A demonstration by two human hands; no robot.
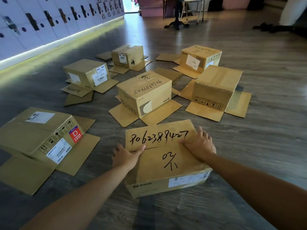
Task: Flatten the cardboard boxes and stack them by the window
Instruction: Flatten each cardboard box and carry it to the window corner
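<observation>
A cardboard box (166, 165) with black handwritten numbers on its top stands on the floor right in front of me. My left hand (126, 156) grips its left edge, thumb lying on the top and fingers down the side. My right hand (199, 145) rests flat on the top near the right edge, fingers spread. Several more cardboard boxes sit upside down with flaps splayed on the floor: a large one (41, 138) at the left, one in the middle (144, 93), one to the right (216, 90) and others further back.
A wall of lockers (49, 19) runs along the left. Table and chair legs (179, 15) stand at the far end, with dark items (272, 28) on the floor at the far right. A bright opening (130, 4) shows at the back. Wood floor (249, 155) stretches to the right.
</observation>
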